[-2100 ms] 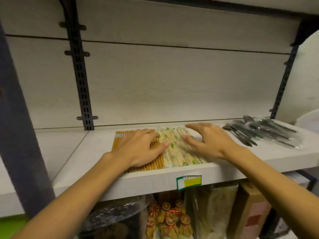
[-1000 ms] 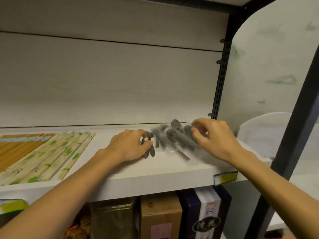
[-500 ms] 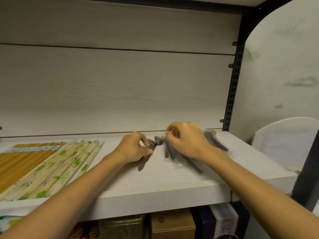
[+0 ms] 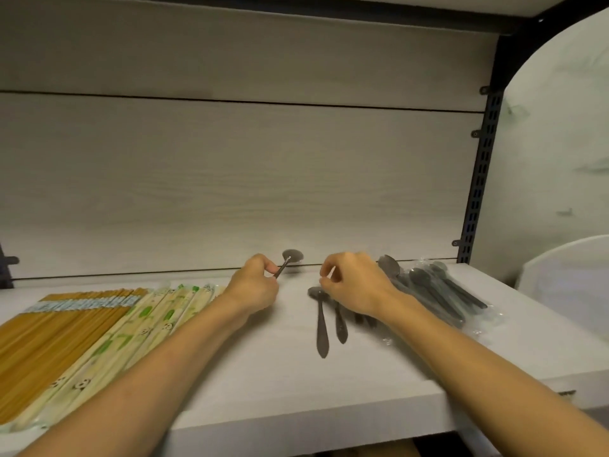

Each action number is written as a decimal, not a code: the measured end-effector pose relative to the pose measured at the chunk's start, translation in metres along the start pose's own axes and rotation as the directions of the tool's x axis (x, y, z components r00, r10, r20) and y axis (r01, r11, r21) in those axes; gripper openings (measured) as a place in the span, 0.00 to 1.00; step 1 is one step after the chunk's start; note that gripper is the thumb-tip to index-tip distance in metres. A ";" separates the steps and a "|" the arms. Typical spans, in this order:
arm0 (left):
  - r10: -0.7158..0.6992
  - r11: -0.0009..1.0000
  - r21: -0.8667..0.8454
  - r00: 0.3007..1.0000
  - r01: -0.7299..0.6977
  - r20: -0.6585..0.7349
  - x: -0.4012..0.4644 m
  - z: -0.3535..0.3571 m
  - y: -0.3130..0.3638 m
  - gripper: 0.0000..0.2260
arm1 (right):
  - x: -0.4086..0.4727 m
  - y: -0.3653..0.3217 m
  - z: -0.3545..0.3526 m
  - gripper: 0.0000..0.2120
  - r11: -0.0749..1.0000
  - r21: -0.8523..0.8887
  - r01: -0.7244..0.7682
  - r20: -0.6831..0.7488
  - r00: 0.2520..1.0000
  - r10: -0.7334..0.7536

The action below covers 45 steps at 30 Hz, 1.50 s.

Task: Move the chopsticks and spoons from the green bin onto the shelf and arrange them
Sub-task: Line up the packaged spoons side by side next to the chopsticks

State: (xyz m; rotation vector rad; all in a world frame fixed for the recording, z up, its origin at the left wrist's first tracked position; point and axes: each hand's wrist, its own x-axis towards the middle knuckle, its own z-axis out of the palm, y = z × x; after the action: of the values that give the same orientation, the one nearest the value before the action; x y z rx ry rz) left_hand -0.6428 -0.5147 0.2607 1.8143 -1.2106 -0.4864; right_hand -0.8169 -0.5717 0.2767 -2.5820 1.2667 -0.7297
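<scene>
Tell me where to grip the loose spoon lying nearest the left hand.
Judging by its pose, pinch the loose spoon at mid-handle, coming from above and the shelf's front. It lies flat, bowl toward the back wall, tapered tip toward you. A second spoon crowds its right side.

A pale wood-grain back panel (image 4: pixel 237 179), split by a thin dark horizontal seam, fills the far side. At right stands a black slotted metal upright (image 4: pixel 478 179), with a whitish wall (image 4: pixel 557 127) beyond. A dark overhead shelf edge (image 4: pixel 296 14) runs along the top.
</scene>
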 end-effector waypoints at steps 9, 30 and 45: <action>0.074 0.997 0.042 0.993 -0.070 -0.097 0.001 0.003 -0.006 0.05 | -0.007 -0.005 0.012 0.11 0.998 -0.040 0.051 0.155 0.987 -0.044; 0.139 0.877 -0.479 0.969 -0.024 0.206 -0.021 0.008 0.014 0.07 | 0.006 -0.005 -0.011 0.10 0.259 0.896 -0.360 0.330 0.931 0.153; 0.250 0.878 -0.465 0.936 -0.111 0.248 -0.032 0.012 0.013 0.09 | 0.002 -0.004 0.001 0.07 0.275 0.895 -0.351 0.324 0.936 0.141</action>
State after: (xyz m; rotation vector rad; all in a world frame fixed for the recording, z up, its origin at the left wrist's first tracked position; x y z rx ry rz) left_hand -0.6729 -0.4933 0.2604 1.2489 -1.3294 -0.8780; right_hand -0.8127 -0.5702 0.2783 -1.3479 0.7304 -0.7952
